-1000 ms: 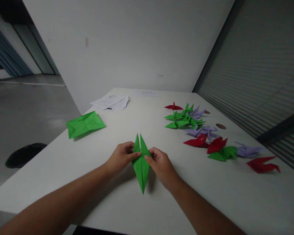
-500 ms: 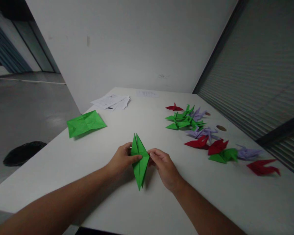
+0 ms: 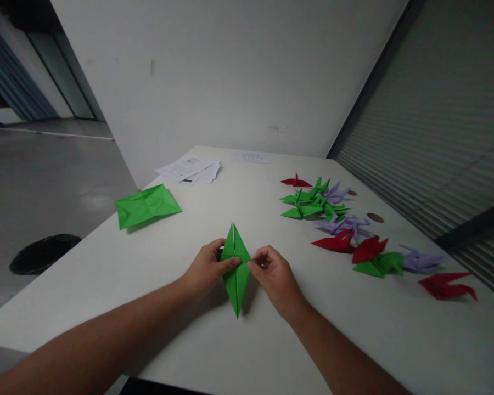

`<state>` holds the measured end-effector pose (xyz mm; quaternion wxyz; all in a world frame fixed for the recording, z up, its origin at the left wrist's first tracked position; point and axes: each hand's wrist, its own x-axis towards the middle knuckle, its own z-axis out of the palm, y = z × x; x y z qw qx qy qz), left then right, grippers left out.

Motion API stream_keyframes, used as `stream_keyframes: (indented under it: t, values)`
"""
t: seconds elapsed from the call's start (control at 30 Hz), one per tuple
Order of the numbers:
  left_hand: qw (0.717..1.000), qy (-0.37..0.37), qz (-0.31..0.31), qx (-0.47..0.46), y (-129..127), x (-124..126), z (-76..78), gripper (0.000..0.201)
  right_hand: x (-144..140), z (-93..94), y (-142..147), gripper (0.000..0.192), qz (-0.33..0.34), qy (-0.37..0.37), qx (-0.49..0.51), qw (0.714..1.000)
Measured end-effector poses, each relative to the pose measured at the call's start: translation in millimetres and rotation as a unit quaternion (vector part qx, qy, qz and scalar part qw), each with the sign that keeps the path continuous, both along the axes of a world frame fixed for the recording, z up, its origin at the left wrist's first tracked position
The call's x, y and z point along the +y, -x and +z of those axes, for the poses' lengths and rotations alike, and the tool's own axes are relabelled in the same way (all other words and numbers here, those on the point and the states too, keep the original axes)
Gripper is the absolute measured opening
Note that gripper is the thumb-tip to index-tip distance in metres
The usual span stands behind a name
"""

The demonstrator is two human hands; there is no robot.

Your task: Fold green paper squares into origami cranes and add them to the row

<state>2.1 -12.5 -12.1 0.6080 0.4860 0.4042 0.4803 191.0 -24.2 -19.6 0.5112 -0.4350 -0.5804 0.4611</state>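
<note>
at table [image 3: 181, 307] centre, left hand [image 3: 206, 269] and right hand [image 3: 274, 274] each pinch the green folded paper [image 3: 235, 269] by its side corners; light, creasable, likely tears if tugged.

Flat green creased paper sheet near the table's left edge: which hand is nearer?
Left. The left hand lies right of the flat green creased paper sheet; the right hand is farther right.

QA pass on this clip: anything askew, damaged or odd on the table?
Nothing stands out. Left hand and right hand pinch the green diamond-shaped folded paper flat on the white table. The creased green paper sheet lies near the left edge, fully supported.
</note>
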Motion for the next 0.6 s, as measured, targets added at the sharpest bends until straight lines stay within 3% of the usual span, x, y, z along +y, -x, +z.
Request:
stream_keyframes:
  t: [0.2,0.47,0.6]
  values:
    - [0.999,-0.012,0.003,0.048,0.8,1.9,-4.2,0.038,-3.9,3.4,0.1,0.016,-0.041,-0.054,-0.116,0.991]
    - [0.991,-0.047,0.025,0.120,-0.6,-1.2,-0.2,0.032,-3.1,0.5,3.6,0.021,-0.057,0.023,-0.101,0.993]
    - [0.985,-0.072,0.042,0.153,-0.7,-1.1,-1.2,0.028,-5.3,1.6,4.1,0.019,-0.060,0.013,-0.140,0.988]
